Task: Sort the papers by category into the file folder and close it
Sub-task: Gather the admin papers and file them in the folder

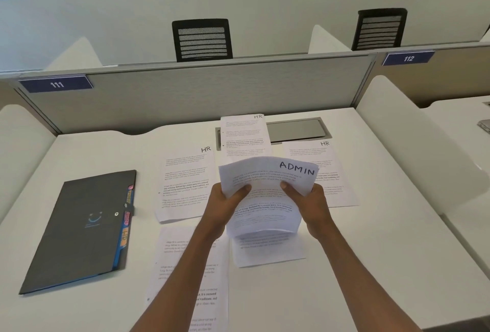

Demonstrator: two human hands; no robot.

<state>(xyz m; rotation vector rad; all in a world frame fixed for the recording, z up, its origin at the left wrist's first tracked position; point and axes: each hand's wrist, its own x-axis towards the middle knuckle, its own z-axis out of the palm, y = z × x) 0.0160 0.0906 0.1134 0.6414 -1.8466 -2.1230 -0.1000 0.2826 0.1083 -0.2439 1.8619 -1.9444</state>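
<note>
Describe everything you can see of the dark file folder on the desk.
The file folder lies flat and closed on the white desk, left of the papers, apart from both hands. Its cover is dark grey and matte, with a faint blue logo and a small round snap. A blue edge and colored index tabs show along its right side.

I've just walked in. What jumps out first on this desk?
Two bare hands, left hand and right hand, hold up a bent sheaf topped by the ADMIN sheet at desk centre. Behind it lie three sheets marked HR; a closed dark file folder sits far left.
</note>
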